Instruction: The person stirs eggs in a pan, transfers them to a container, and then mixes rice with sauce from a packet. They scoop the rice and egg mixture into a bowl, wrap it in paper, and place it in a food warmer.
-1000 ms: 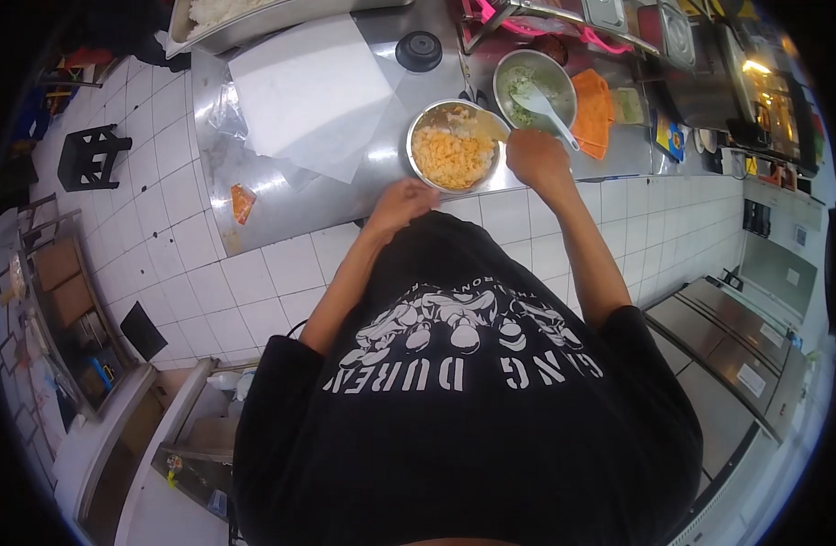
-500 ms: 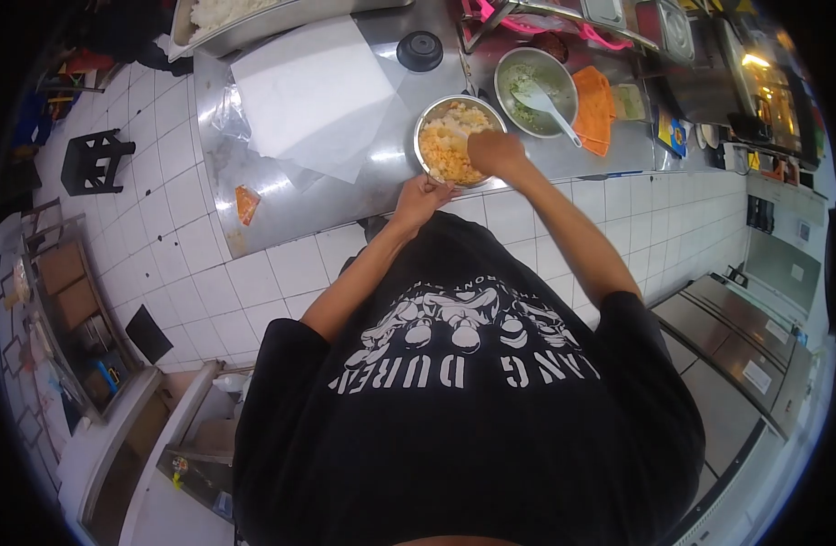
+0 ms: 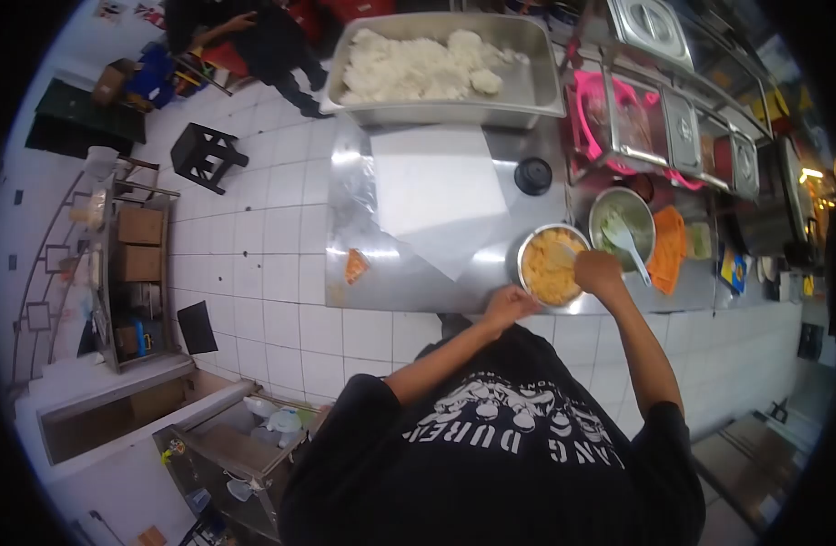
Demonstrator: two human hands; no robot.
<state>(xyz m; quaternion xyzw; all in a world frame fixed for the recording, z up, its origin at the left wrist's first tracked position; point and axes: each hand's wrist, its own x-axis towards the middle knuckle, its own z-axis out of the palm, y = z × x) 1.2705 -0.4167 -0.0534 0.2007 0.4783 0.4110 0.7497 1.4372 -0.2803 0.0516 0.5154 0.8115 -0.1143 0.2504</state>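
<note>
The stainless-steel counter (image 3: 418, 287) is the main work surface. A deep steel tray (image 3: 445, 115) containing white rice (image 3: 404, 71) sits at its far side. Nearer the person lies a white sheet (image 3: 436, 182), flat on the counter.

The orange-filled bowl (image 3: 523, 266) is metal, round and upright, and sits near the counter's front edge, to the right of the sheet. It contains an orange, grainy mixture (image 3: 551, 284). Just beside it, farther right, a second metal bowl (image 3: 653, 237) holds green contents, with a white paddle (image 3: 623, 240) leaning out over its rim. An orange cloth (image 3: 667, 250) lies against or just beside the second bowl. A round black item (image 3: 533, 176) rests between the sheet and the two bowls. A small orange scrap (image 3: 355, 266) lies alone at the left end.

Right hand (image 3: 600, 271): closed in a narrow grip over the orange-filled bowl, apparently on a pale utensil (image 3: 561, 257) whose working end is in the mixture. Left hand (image 3: 507, 308): fingers drawn together at the near left rim; contact, and thus grip, cannot be confirmed.

Step in hand, as judged: stirring. A further stroke would call for a firm utensil grip, a braced rim and a low sweep that keeps the mixture inside.
</note>
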